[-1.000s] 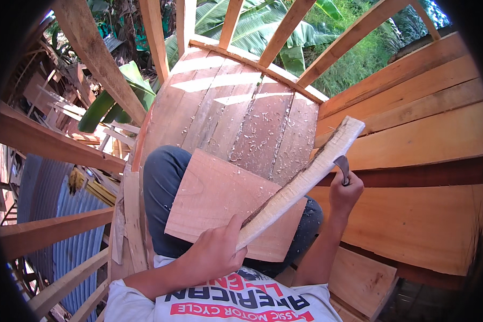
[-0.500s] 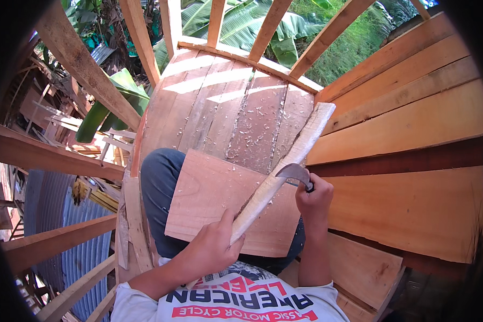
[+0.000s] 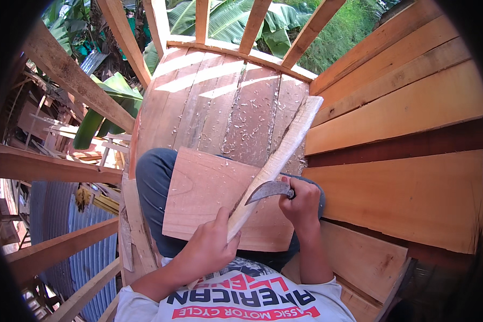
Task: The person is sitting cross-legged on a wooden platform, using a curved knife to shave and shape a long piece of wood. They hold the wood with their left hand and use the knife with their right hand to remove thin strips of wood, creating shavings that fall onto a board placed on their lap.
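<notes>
A long, pale, slightly curved strip of wood [image 3: 285, 146] slants from my lap up toward the far right. My left hand [image 3: 212, 244] is closed around its lower end. In my right hand [image 3: 303, 201] is the dark handle of a curved knife [image 3: 268, 190], gripped in a fist. The knife's hooked blade lies across the strip at about its lower third. Under both, a flat square board [image 3: 198, 198] rests over my thighs, with a few shavings on it. The strip's far end reaches out over the floorboards.
Curled shavings are scattered over the plank floor [image 3: 209, 107]. Wide boards [image 3: 402, 193] form a wall close on my right. Slatted timbers [image 3: 59, 166] stand on the left and ahead, with banana leaves [image 3: 225, 24] beyond. A corrugated metal sheet [image 3: 91, 252] lies outside at left.
My right hand has drawn the knife down along the strip toward me, from its middle to nearer my left hand. The left hand keeps its hold; the whole view has shifted slightly.
</notes>
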Action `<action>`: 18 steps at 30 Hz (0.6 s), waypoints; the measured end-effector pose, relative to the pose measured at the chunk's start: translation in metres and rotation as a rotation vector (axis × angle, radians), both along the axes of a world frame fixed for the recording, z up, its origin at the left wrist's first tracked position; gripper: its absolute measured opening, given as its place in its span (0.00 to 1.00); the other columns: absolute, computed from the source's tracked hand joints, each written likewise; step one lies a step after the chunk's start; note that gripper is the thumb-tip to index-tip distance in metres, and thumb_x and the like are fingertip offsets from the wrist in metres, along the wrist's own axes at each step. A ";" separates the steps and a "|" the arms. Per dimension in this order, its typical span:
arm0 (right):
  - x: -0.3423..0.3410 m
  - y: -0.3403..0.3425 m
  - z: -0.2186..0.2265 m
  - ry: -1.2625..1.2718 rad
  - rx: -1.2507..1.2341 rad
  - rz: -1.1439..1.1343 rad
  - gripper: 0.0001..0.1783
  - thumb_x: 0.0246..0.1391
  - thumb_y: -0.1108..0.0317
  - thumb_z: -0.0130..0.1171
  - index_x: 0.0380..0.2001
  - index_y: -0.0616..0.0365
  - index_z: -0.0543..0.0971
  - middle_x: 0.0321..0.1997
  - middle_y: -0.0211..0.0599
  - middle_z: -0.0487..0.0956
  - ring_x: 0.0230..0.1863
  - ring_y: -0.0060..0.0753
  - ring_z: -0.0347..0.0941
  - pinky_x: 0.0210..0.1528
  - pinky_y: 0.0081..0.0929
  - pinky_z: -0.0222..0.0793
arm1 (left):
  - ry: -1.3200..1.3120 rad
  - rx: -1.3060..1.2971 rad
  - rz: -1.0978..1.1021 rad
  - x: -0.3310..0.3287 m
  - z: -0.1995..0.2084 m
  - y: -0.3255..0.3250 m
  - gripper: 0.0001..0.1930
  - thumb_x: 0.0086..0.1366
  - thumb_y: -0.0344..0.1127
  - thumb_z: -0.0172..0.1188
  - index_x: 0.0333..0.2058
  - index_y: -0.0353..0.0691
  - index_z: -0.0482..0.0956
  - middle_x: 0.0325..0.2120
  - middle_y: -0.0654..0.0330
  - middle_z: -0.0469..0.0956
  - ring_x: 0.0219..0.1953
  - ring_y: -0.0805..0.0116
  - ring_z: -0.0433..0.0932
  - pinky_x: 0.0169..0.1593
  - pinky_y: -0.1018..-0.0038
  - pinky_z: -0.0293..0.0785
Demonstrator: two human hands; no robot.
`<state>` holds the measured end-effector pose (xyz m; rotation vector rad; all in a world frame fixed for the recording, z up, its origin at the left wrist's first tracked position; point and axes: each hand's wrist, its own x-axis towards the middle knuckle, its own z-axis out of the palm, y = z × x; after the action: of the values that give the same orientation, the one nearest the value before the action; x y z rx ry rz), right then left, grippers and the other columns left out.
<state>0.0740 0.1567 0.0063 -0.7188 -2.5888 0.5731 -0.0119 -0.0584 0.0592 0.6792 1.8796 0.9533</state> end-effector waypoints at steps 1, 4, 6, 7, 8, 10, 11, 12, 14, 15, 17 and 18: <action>-0.003 0.006 -0.001 0.018 0.002 -0.022 0.14 0.50 0.67 0.59 0.15 0.60 0.74 0.15 0.51 0.71 0.19 0.56 0.71 0.22 0.44 0.64 | 0.001 -0.005 -0.012 0.002 0.001 0.000 0.18 0.63 0.31 0.54 0.47 0.27 0.62 0.28 0.30 0.75 0.33 0.32 0.77 0.38 0.51 0.72; -0.001 0.058 -0.002 -0.056 -0.087 -0.268 0.12 0.49 0.68 0.57 0.17 0.63 0.75 0.16 0.54 0.71 0.21 0.59 0.70 0.23 0.45 0.64 | -0.064 -0.052 -0.076 0.009 0.001 -0.004 0.18 0.63 0.31 0.53 0.47 0.27 0.62 0.27 0.29 0.75 0.33 0.31 0.77 0.38 0.50 0.72; 0.001 0.066 -0.002 -0.080 -0.111 -0.331 0.11 0.49 0.68 0.57 0.17 0.63 0.75 0.16 0.54 0.71 0.21 0.60 0.70 0.23 0.45 0.64 | -0.082 -0.047 -0.072 0.012 -0.003 -0.005 0.18 0.62 0.31 0.53 0.47 0.27 0.62 0.27 0.29 0.75 0.34 0.31 0.77 0.38 0.51 0.72; 0.004 0.062 0.001 -0.078 -0.121 -0.310 0.12 0.49 0.68 0.58 0.17 0.62 0.75 0.16 0.54 0.71 0.21 0.59 0.70 0.23 0.45 0.64 | -0.065 -0.023 -0.039 0.011 -0.007 -0.007 0.18 0.62 0.31 0.53 0.47 0.28 0.62 0.27 0.29 0.75 0.34 0.31 0.77 0.38 0.51 0.72; 0.007 0.057 0.003 -0.077 -0.132 -0.290 0.12 0.49 0.68 0.58 0.17 0.62 0.75 0.16 0.53 0.71 0.21 0.59 0.71 0.23 0.45 0.64 | -0.048 0.002 -0.007 0.010 -0.010 -0.009 0.18 0.62 0.31 0.53 0.47 0.28 0.62 0.26 0.30 0.75 0.34 0.31 0.77 0.38 0.51 0.72; 0.008 0.020 0.001 -0.038 -0.044 -0.089 0.13 0.50 0.67 0.58 0.16 0.60 0.74 0.15 0.51 0.72 0.20 0.57 0.71 0.23 0.45 0.64 | -0.035 -0.005 0.055 -0.001 -0.009 -0.007 0.19 0.62 0.31 0.54 0.49 0.29 0.62 0.26 0.33 0.75 0.32 0.34 0.77 0.36 0.54 0.70; 0.006 0.006 0.001 -0.020 0.003 0.005 0.14 0.50 0.67 0.59 0.15 0.59 0.73 0.15 0.50 0.72 0.20 0.56 0.71 0.23 0.45 0.64 | -0.029 -0.004 0.080 -0.005 -0.007 -0.004 0.19 0.62 0.30 0.55 0.49 0.29 0.62 0.25 0.35 0.75 0.31 0.35 0.77 0.34 0.55 0.69; 0.002 -0.001 -0.001 -0.030 -0.010 0.016 0.14 0.51 0.67 0.59 0.15 0.59 0.73 0.15 0.48 0.72 0.19 0.55 0.71 0.23 0.44 0.64 | 0.001 0.002 0.050 -0.006 -0.006 -0.004 0.19 0.62 0.30 0.55 0.50 0.29 0.62 0.24 0.35 0.74 0.30 0.35 0.77 0.34 0.55 0.69; -0.001 -0.010 -0.004 -0.050 -0.039 0.036 0.15 0.51 0.67 0.59 0.14 0.57 0.72 0.14 0.46 0.72 0.19 0.52 0.72 0.22 0.43 0.65 | 0.021 0.013 0.042 -0.004 -0.006 -0.003 0.19 0.62 0.29 0.54 0.49 0.28 0.62 0.24 0.35 0.74 0.30 0.35 0.77 0.34 0.55 0.69; -0.003 -0.008 -0.005 -0.036 -0.017 0.039 0.15 0.51 0.67 0.59 0.14 0.57 0.71 0.14 0.46 0.72 0.18 0.52 0.71 0.22 0.42 0.64 | 0.032 0.016 0.040 -0.003 -0.005 -0.002 0.19 0.62 0.29 0.54 0.49 0.28 0.62 0.24 0.35 0.74 0.30 0.35 0.77 0.34 0.55 0.69; -0.006 -0.001 -0.007 -0.008 0.026 0.046 0.15 0.51 0.68 0.60 0.13 0.57 0.71 0.14 0.45 0.72 0.18 0.51 0.71 0.21 0.41 0.64 | 0.035 0.010 0.019 -0.004 0.001 0.000 0.19 0.62 0.30 0.54 0.48 0.26 0.61 0.25 0.31 0.74 0.31 0.32 0.77 0.35 0.52 0.71; -0.008 0.001 -0.004 0.018 0.045 0.044 0.15 0.51 0.68 0.60 0.13 0.57 0.71 0.14 0.45 0.71 0.17 0.51 0.71 0.20 0.40 0.62 | 0.034 0.013 0.013 -0.005 0.003 0.002 0.19 0.62 0.30 0.53 0.48 0.25 0.61 0.26 0.29 0.74 0.31 0.31 0.77 0.36 0.51 0.72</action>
<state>0.0660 0.1582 0.0026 -0.6411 -2.5978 0.5307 -0.0167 -0.0565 0.0617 0.6951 1.9113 0.9682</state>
